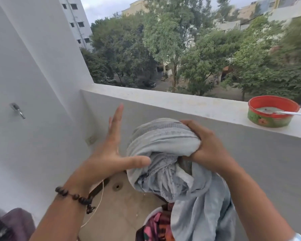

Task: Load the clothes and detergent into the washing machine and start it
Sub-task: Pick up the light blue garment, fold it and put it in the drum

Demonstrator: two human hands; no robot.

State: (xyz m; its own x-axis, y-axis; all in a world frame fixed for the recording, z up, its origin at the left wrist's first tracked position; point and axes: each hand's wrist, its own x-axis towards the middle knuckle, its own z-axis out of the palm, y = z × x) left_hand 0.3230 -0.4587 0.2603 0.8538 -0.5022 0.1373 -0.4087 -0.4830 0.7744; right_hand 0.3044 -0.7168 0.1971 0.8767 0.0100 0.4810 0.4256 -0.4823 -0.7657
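A bundled light grey-blue cloth [163, 153] is held up in front of me over a balcony floor. My right hand [207, 145] grips the bundle at its right side, fingers curled into the fabric. To the left of the bundle, my left hand [111, 150] is spread flat with straight fingers, and its thumb touches the cloth's left edge. A beaded bracelet sits on the left wrist. Below the bundle lie more clothes [156, 225], pink, black and orange patterned. No washing machine is in view.
A red and green tub [271, 117] holding white powder and a spoon stands on the balcony ledge [181, 103] at the right. A tap [17, 110] sticks out of the white wall at left. A floor drain [117, 186] and a dark purple object [16, 221] lie below.
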